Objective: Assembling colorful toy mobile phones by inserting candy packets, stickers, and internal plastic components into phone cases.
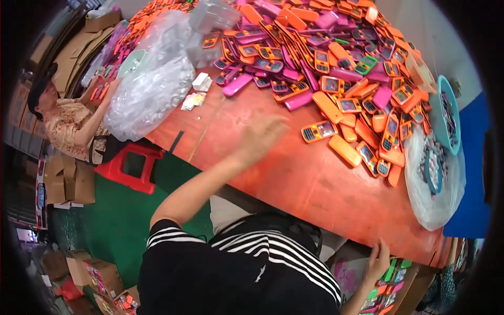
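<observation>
My left hand [264, 137] reaches out over the red tabletop [283, 178], just short of a large heap of toy phones. It is a little blurred, but its fingers look stretched out and I see nothing in them. Closest to it on the right lies an orange toy phone [318, 131] with a dark keypad; a magenta toy phone [238, 84] is at the heap's left edge. Down by the table's front edge is my right hand [377, 261], fingers extended and apart, holding nothing visible. Beside it, below table height, are colourful packed toys [386, 291] in a box.
A clear plastic bag [152, 97] and small white box [201, 82] lie to the left. At right are a teal basket [446, 115] and a bag of small parts [420, 197]. Another person [71, 118] works at far left, near a red stool [131, 165].
</observation>
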{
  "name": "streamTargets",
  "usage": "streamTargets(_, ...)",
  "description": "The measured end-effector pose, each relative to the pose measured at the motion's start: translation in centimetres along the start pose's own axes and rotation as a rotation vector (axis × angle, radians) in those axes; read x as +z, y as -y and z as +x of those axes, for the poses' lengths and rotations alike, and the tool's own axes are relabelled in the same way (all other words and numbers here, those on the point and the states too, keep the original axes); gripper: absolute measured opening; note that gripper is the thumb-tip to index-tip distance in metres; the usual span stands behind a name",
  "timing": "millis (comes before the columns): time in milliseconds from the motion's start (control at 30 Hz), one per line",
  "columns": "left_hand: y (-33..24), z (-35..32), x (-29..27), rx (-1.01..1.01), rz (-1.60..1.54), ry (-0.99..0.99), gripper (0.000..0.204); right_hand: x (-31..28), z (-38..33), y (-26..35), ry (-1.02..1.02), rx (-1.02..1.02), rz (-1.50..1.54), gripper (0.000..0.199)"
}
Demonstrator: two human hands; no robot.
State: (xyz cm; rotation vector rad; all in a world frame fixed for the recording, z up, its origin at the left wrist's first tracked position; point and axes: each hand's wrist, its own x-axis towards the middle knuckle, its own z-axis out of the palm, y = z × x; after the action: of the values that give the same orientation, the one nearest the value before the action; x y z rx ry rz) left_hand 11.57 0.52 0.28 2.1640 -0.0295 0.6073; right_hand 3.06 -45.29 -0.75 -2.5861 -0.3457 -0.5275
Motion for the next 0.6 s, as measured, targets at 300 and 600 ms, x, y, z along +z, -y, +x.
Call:
streamTargets(300, 15.6, 16.4, -17.5, -0.390, -0.249, -0.655, 0.058, 10.2, 6.5, 11.3, 0.254, 0.002, 0.417, 0.014)
streamTargets(600, 18.5, 29.5, -21.5, -0.238, 0.740, -0.202, 0.136, 11.9, 6.5, 13.0, 0.159, -0.170, 0.126, 0.011)
